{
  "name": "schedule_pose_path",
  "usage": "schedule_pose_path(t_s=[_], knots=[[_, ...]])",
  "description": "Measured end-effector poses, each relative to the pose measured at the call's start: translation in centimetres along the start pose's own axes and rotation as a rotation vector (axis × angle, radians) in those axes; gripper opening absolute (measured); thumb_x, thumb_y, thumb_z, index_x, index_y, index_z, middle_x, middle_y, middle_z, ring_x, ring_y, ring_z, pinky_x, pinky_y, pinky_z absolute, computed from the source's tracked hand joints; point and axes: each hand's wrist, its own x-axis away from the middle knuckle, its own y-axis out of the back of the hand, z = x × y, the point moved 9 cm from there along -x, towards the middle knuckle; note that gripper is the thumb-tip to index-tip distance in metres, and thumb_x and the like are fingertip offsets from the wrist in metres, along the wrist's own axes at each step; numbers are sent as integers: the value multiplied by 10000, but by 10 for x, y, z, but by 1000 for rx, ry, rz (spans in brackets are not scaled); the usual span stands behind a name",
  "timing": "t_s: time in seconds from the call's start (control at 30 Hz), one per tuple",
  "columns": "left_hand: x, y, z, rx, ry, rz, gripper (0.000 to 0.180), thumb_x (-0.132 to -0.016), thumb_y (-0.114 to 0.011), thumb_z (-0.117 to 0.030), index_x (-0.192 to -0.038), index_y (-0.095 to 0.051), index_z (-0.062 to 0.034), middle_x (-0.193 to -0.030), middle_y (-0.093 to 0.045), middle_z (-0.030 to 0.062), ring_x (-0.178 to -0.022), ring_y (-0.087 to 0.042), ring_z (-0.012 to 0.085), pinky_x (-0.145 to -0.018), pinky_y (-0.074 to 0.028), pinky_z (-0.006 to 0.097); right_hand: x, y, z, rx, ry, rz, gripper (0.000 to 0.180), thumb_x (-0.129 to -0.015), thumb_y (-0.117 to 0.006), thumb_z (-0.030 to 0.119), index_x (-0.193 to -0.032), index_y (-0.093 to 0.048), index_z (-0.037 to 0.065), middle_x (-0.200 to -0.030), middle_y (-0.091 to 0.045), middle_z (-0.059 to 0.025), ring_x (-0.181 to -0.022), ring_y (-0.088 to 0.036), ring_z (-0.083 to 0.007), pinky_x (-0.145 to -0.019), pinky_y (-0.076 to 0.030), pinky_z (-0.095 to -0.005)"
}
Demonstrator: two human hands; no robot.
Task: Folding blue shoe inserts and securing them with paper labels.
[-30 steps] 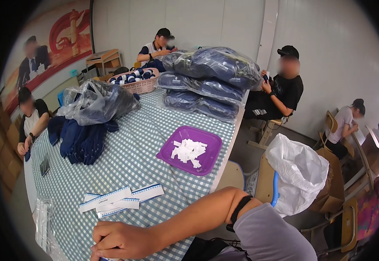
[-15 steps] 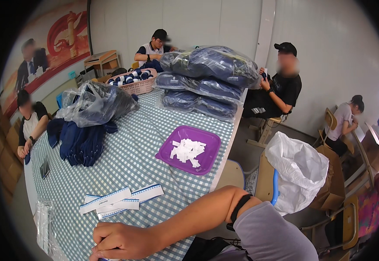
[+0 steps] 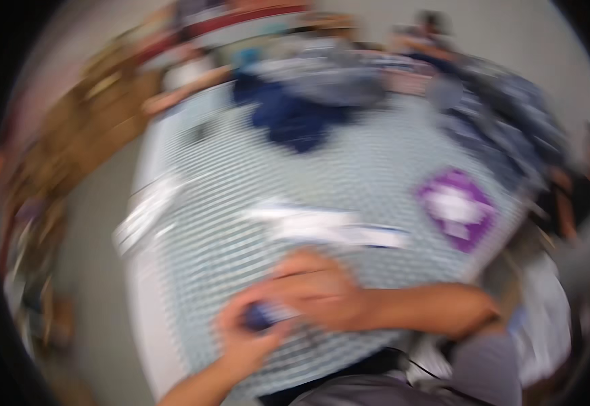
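Both hands come together over the near part of the table, smeared by motion. My left hand [image 3: 244, 342] curls its fingers around a small navy fabric roll [image 3: 258, 317] with a white part at its right side. My right hand [image 3: 322, 291] reaches across from the right and closes on the roll's upper and right side, hiding much of it. Just beyond the hands lie several white paper bands [image 3: 315, 227] with blue edges.
A purple tray [image 3: 481, 237] of white paper slips stands at right. Farther back are a navy fabric pile [image 3: 295, 125], clear-bagged navy bundles [image 3: 494, 128] and a pink basket [image 3: 410, 80]. A plastic packet [image 3: 149, 210] lies at the left table edge. Other people sit around the table.
My view has swung to the left and blurred. Earlier only my right hand showed, low at the near edge; now both hands are in view, with the navy roll between them.
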Motion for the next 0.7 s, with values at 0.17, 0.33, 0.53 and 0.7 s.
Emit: schedule_pose_path(t_s=[0.17, 0.33, 0.53, 0.7], knots=[[20, 4, 15, 155, -38, 71, 540, -890, -824, 21, -1402, -659, -26, -1339, -700, 113, -1116, -691, 192, -953, -589, 354, 0, -11, -5, -41, -58, 170, 263, -985, -703, 89, -1235, -765, 33, -1078, -703, -121, -926, -660, -264, -881, -518, -404], [-24, -18, -23, 47, -299, 112, 550, -862, -857, -13, -1383, -679, -27, -1327, -717, 121, -1117, -707, 215, -970, -580, 370, -15, 13, -6, 16, 18, 36, 213, -963, -731, 44, -1166, -778, 0, -1053, -703, -134, -891, -667, -255, -820, -527, -360], [-2, -20, -18, 177, -190, 72, 611, -831, -874, 37, -1393, -647, -43, -1371, -698, 96, -1141, -692, 137, -956, -584, 296, 16, 8, -10, 69, -100, 67, 187, -967, -738, 25, -1130, -814, -27, -999, -713, -122, -877, -676, -197, -730, -543, -331], [14, -7, -17, 260, -108, 27, 625, -789, -880, 97, -1353, -621, 33, -1325, -688, 145, -1230, -673, 195, -1071, -563, 366, 5, -9, 1, 8, -85, 56, 159, -972, -772, 52, -1092, -828, -37, -959, -709, -98, -812, -673, -153, -670, -524, -273]])
